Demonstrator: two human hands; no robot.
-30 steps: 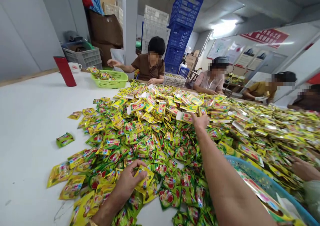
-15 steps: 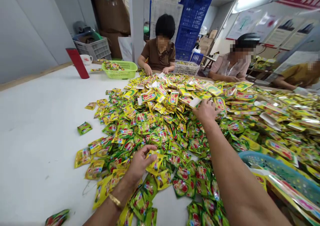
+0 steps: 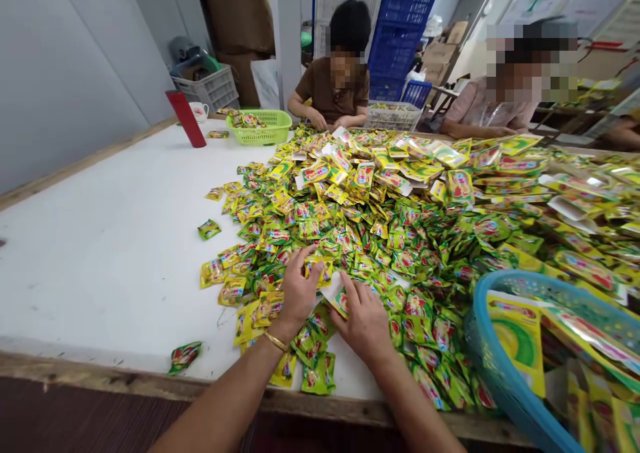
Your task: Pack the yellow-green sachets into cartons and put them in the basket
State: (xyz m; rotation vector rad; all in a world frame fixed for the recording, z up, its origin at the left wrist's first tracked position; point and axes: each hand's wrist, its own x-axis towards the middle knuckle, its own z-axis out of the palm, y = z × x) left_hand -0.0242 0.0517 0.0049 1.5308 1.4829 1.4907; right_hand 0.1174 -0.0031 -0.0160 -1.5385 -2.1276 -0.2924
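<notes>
Between thumb and fingers, my left hand [image 3: 300,289] grips a yellow candy packet [image 3: 320,269] printed with red fruit. Close to its right, my right hand [image 3: 364,316] is closed on a small carton [image 3: 336,293] with a white open flap, which faces the packet. The carton's body is partly covered by my fingers. Under and around both hands lies a heap of green and yellow packets [image 3: 310,228]. Flattened and open cartons [image 3: 317,171] lie on the heap's far side.
A blue basket [image 3: 473,319] of cartons stands at the near right. A light green basket [image 3: 260,135] and a red object [image 3: 186,118] are at the back left. Two co-workers sit across the white table [image 3: 125,253]; part of another shows at the right edge.
My right hand has come back from the far cartons with a carton, now beside my left hand. The left hand still holds the yellow packet. The view has shifted down and right.
</notes>
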